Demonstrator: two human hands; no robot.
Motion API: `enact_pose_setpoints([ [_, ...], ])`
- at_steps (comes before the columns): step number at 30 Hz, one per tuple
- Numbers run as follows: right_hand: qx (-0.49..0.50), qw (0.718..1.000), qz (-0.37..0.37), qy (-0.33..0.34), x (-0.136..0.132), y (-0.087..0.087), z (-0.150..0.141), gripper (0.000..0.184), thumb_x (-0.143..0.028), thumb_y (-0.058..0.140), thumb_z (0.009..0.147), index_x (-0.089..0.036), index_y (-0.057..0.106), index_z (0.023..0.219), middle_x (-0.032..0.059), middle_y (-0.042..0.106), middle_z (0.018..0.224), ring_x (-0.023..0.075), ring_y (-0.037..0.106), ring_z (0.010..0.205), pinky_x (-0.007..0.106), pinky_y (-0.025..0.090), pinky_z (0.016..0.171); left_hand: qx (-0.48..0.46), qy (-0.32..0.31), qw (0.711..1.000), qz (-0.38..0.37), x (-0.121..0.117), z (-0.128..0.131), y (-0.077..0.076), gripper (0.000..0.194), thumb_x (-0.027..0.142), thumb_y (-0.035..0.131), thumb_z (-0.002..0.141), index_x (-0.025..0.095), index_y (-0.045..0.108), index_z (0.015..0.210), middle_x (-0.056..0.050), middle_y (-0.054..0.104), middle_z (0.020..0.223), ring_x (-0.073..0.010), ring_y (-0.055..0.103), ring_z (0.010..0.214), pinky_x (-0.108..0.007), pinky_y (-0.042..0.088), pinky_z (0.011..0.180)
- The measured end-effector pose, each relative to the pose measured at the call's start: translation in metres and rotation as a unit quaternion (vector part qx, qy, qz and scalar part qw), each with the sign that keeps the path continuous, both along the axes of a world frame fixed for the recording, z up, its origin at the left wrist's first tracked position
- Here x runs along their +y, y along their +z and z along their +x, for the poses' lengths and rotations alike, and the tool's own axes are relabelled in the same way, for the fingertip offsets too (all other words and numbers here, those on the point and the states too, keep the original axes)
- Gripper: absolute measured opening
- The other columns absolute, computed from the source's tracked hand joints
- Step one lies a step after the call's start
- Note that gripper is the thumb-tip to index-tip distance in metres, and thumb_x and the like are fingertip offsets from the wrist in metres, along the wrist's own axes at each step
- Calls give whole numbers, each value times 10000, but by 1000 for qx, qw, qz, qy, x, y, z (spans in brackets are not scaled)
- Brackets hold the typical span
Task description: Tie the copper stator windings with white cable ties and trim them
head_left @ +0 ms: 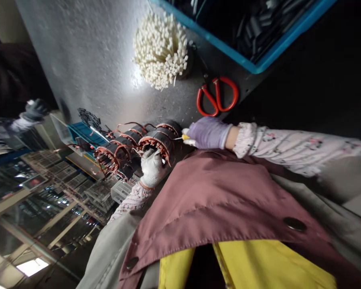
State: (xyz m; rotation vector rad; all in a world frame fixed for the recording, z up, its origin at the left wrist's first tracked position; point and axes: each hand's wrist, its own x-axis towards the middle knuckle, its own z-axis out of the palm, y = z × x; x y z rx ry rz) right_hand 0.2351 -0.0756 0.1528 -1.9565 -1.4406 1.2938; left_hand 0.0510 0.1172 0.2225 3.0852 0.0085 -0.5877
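Your right hand (pixel 209 133), purple glove, is closed in a pinch on a small yellow-handled pick (pixel 185 137). Its thin metal tip points into the copper end windings of the nearest stator (pixel 156 145). Can't tell if the tip touches the wire.

Your left hand (pixel 152 167), white knit glove, is curled around that stator's rim from below, fingers pressed together against it. So the stator sits between your 2 hands, right against the left palm side and just beside the right hand.

At least 3 more stators (pixel 129 138) stand in a row, touching or nearly touching, with loose copper leads (pixel 132 125) on top. Bench surface (pixel 108 68) is grey metal. On it: a bundle of white cable ties (pixel 161 50), red-handled scissors (pixel 218 96) just above your right hand, and a blue crate (pixel 246 36) of black sleeving.

Floral sleeve (pixel 301 148) on your right arm. Maroon apron (pixel 216 200) over your front. A co-worker's dark-gloved hand (pixel 36 110) is well apart, far left.
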Motion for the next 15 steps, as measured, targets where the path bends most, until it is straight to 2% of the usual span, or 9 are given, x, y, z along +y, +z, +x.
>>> enact_pose_setpoints([
  [4, -4, 996, 59, 68, 42, -2, 6, 421, -404, 465, 923, -132, 695, 1148, 164, 716, 1019, 283, 657, 1003, 350, 431, 804, -11, -23, 1000, 14, -2, 0, -1, 413, 452, 632, 789, 160, 631, 1081, -102, 723, 809, -269, 707, 886, -422, 523, 863],
  [7, -21, 992, 88, 84, 57, -12, 16, 463, -473, 450, 927, -162, 685, 1177, 139, 714, 1045, 272, 642, 1017, 356, 418, 823, -40, 6, 998, 53, -2, 0, -4, 409, 494, 630, 790, 161, 629, 1027, -107, 716, 806, -285, 696, 899, -435, 534, 841],
  [11, -10, 997, 56, 56, 44, -22, 25, 452, -501, 462, 915, -203, 694, 1162, 102, 723, 1023, 256, 638, 987, 341, 394, 801, -51, 58, 994, 77, 1, -3, -2, 489, 588, 645, 767, 145, 619, 973, -158, 711, 901, -310, 676, 932, -451, 541, 832],
  [15, -17, 999, 39, 13, 22, -27, 20, 485, -507, 426, 928, -186, 686, 1181, 125, 715, 1054, 274, 639, 987, 347, 387, 784, -5, 56, 997, 62, 6, -6, 4, 495, 564, 665, 765, 145, 614, 1023, -149, 711, 908, -320, 670, 977, -470, 527, 883],
])
